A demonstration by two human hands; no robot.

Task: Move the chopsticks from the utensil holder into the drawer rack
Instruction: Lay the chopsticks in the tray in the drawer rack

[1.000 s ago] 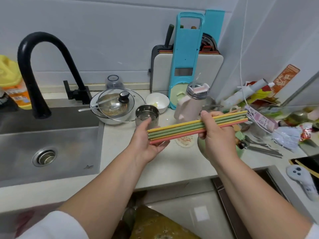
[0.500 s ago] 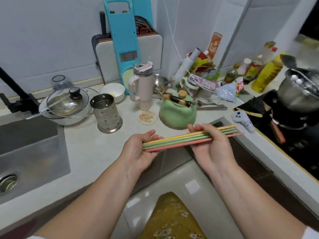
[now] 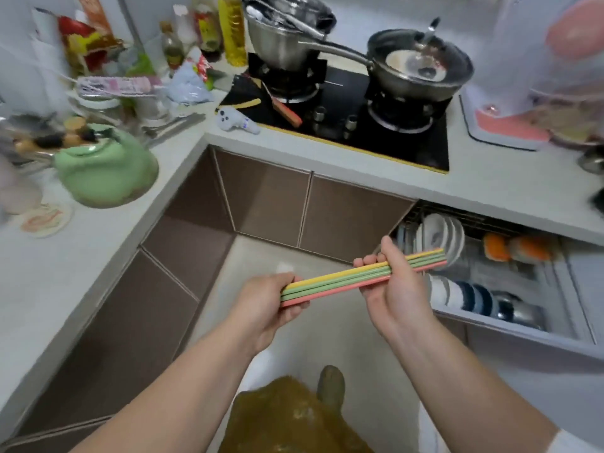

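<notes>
A flat bundle of yellow, green and pink chopsticks (image 3: 340, 281) lies level between both hands, over the floor in front of the corner cabinets. My left hand (image 3: 266, 304) grips the bundle's left end. My right hand (image 3: 397, 286) holds it near the right end, fingers curled over the top. The open drawer rack (image 3: 510, 322) is just right of the chopstick tips, under the counter, holding upright plates (image 3: 441, 235) and stacked bowls (image 3: 464, 297). The utensil holder is out of view.
A green kettle (image 3: 106, 170) sits on the left counter among bottles and packets. The black gas hob (image 3: 346, 109) carries a steel pot and a frying pan (image 3: 421, 68). Brown cabinet doors (image 3: 268, 197) fill the corner. My leg and slipper (image 3: 330, 385) show below.
The view has swung right from the sink counter to the hob and open drawer. Both hands have carried the chopsticks off the counter and down toward the drawer rack.
</notes>
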